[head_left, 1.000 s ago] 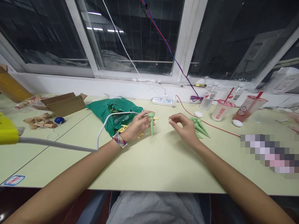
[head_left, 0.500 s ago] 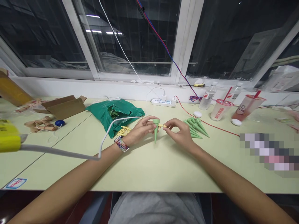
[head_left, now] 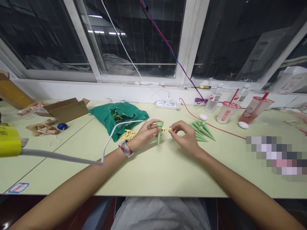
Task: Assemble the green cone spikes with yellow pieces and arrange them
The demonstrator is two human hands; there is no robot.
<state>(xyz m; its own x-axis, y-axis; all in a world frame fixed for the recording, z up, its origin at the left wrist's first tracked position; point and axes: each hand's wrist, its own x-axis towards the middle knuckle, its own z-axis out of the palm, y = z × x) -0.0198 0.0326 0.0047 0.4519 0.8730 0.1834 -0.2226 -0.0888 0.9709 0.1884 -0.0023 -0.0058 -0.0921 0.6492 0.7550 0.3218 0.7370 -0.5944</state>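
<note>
My left hand is closed round the top of a green plastic cone spike, held upright with its tip on the pale green table. My right hand pinches a small yellow plastic piece against the side of the cone's head. A pile of the same green cones lies just right of my right hand. Loose yellow pieces lie beside my left wrist, which wears a colourful band.
An open green bag sits behind my left hand. Brown cardboard and paper rolls lie at the left. A white power strip, red cable, bottle and two lidded cups stand along the window side. A yellow tool with grey cable is at far left.
My right hand moved left to the cone and brought the yellow piece up against its head. The left hand and cone shifted slightly right.
</note>
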